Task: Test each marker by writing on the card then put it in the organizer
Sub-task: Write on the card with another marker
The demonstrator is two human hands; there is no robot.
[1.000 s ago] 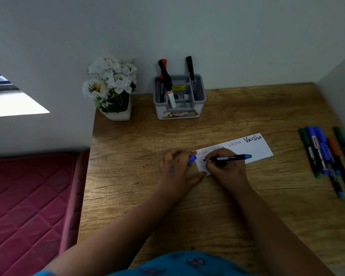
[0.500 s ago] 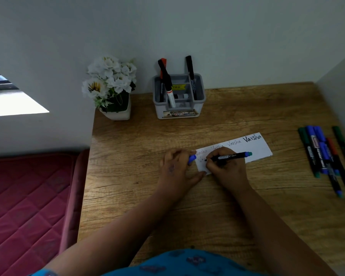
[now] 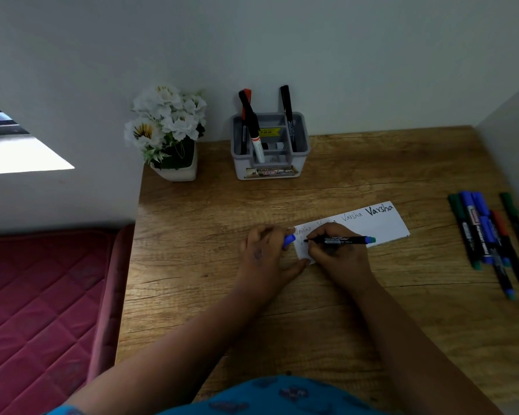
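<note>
The right hand (image 3: 336, 250) still grips the marker (image 3: 339, 240) and has barely moved its tip on the card (image 3: 384, 224), so this test is still going, while the left hand (image 3: 264, 253) holds the blue cap (image 3: 289, 240).

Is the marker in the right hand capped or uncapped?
Uncapped: the marker has its bare tip on the card, and the left hand pinches a blue cap.

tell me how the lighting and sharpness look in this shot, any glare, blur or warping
Head view: dim, even light over the wooden desk, no glare on it; the only blown-out patch is the bright window area at left. Wide-angle warping bends the desk edges. The writing on the card is readable but soft; labels on the loose markers are blurred.
</note>
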